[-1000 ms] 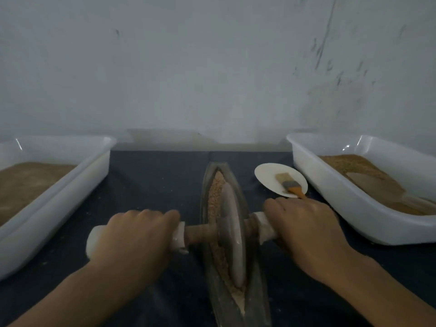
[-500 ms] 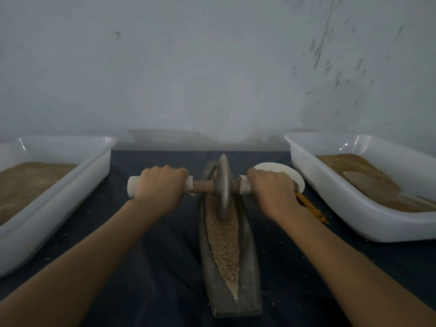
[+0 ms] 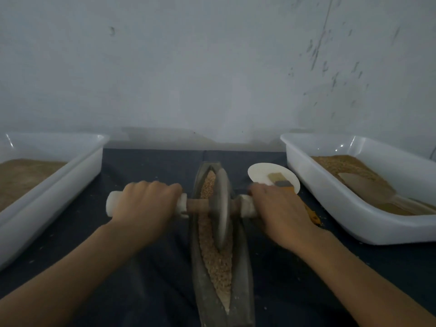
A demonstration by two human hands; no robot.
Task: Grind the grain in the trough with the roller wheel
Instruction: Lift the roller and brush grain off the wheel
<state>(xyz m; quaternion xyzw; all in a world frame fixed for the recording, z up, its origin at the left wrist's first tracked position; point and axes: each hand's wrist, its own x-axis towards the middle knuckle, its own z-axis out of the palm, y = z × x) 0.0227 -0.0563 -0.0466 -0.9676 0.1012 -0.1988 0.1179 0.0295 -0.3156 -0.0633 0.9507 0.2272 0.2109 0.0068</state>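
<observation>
- Now your left hand (image 3: 144, 204) has its grip clamped round the white-wrapped left end of the wooden axle, and your right hand (image 3: 280, 208) is clamped round the right end.
- You hold the roller wheel (image 3: 223, 206), a thin grey disc, upright on edge in the trough (image 3: 245, 267), roughly at its middle.
- Your trough is a narrow, boat-shaped block; its long axis runs away from you along the dark tabletop (image 3: 153, 166).
- Coarse tan grain (image 3: 217, 263) fills its groove.
- No readable writing shows.
- White plastic tubs (image 3: 330, 199) sit either side.
</observation>
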